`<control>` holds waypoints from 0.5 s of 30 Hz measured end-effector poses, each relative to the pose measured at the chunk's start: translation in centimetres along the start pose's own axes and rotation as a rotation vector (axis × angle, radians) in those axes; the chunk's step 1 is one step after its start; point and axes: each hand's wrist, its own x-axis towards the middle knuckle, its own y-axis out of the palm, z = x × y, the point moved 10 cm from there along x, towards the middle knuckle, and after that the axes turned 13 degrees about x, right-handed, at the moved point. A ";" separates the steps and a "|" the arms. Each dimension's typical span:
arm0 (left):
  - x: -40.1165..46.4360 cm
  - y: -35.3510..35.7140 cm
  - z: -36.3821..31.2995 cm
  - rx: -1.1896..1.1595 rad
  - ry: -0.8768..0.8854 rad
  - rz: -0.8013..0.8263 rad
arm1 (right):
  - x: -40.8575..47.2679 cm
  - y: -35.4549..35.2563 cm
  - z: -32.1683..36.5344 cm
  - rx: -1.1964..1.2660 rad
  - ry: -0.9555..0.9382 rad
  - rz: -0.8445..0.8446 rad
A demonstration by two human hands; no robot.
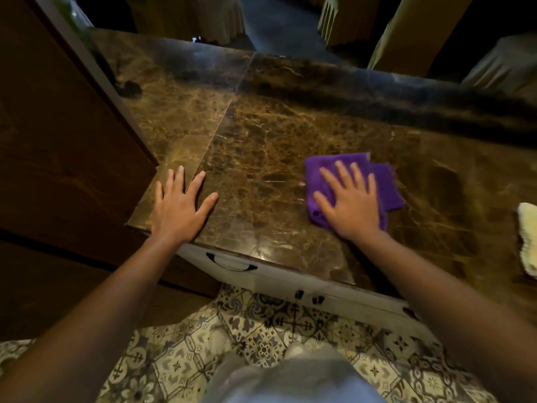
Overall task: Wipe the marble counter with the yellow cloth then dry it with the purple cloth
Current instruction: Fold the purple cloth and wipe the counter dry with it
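The brown marble counter [261, 135] fills the middle of the view. A folded purple cloth [386, 184] lies on it right of centre. My right hand [348, 199] presses flat on the cloth with fingers spread. My left hand [180, 205] rests flat on the bare marble near the counter's front left corner, fingers apart and holding nothing. The yellow cloth [527, 239] lies on the counter at the far right edge of the view, partly cut off.
A dark wooden cabinet [58, 141] stands against the counter's left side. Below the front edge are white drawers with a dark handle [229, 261]. Patterned floor tiles [261, 338] lie underfoot. Draped tables [406, 27] stand beyond the counter's far edge.
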 end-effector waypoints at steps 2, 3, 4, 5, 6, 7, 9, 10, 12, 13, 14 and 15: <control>0.1 -0.1 0.1 0.001 -0.002 -0.015 | 3.5 -1.1 -3.4 -0.015 0.181 -0.003; 0.0 0.0 0.1 0.004 -0.003 -0.017 | 4.8 -1.3 -4.3 -0.013 0.259 -0.013; 0.0 0.1 0.1 0.005 -0.005 -0.018 | 5.8 -1.2 -4.3 -0.009 0.314 -0.019; 0.0 0.1 0.1 0.005 -0.006 -0.019 | 6.3 -0.8 -3.6 -0.002 0.338 -0.016; 0.1 0.0 0.2 0.002 -0.008 -0.018 | 6.4 -0.3 -2.1 0.005 0.320 -0.007; 0.1 0.0 0.2 0.002 -0.011 -0.015 | 5.9 0.4 -0.2 0.005 0.266 0.006; 0.0 -0.2 0.1 0.007 -0.009 -0.004 | 3.4 1.6 3.7 0.012 0.125 0.037; 0.0 -0.2 0.1 0.008 -0.008 0.008 | 1.5 2.0 5.2 0.026 0.061 0.049; 0.0 0.0 0.0 0.005 -0.012 0.045 | -2.9 2.4 7.0 0.051 -0.053 0.061; 0.0 -0.1 -0.1 0.013 -0.013 0.055 | -5.1 2.4 7.2 0.052 -0.102 0.061; 0.1 -0.4 -0.3 0.027 0.000 0.049 | -7.2 2.3 6.6 0.047 -0.134 0.057; 0.3 -1.0 -1.0 0.036 0.038 0.027 | -9.0 1.9 5.4 0.038 -0.144 0.049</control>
